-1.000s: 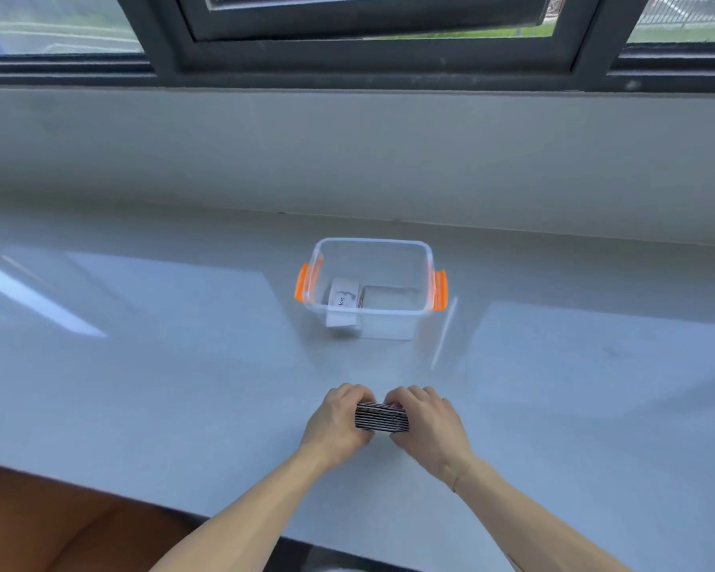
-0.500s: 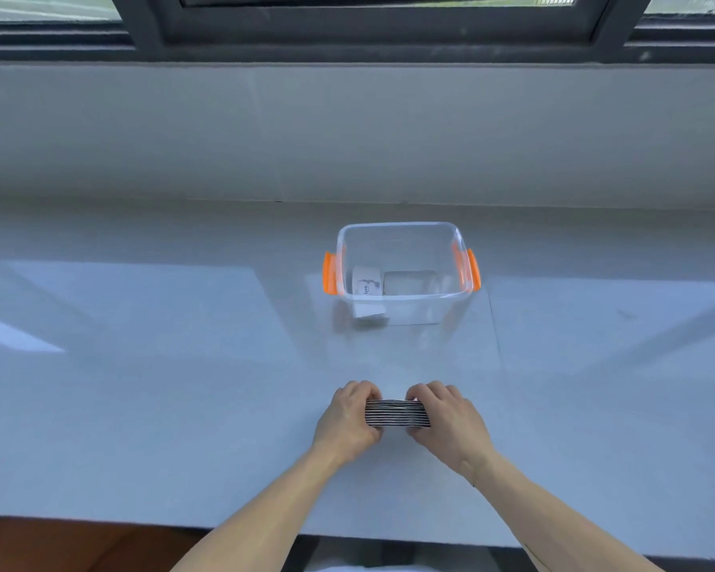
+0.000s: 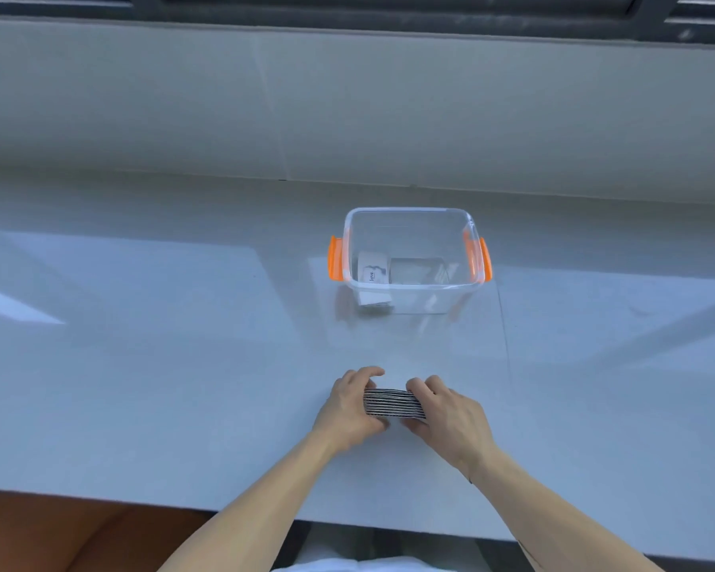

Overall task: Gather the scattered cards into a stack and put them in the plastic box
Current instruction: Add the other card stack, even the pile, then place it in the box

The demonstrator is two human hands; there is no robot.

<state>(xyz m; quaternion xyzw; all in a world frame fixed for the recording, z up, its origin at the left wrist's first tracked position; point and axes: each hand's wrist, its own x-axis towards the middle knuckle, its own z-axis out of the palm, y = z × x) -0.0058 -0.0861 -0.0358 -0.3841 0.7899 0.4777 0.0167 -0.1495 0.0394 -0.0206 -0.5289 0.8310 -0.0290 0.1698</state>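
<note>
pale counter (image 3: 141, 386) bears clear plastic box (image 3: 409, 299).

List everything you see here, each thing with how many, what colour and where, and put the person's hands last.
plastic box: one, clear with orange side latches, on the counter beyond the hands, lid off
card: one, white with dark print, inside the box at its left
card stack: one, dark and white edges, held on the counter between both hands
counter: one, glossy pale grey, below the wall
window frame: one, dark, top edge
left hand: one, gripping the stack's left end
right hand: one, gripping the stack's right end
</note>
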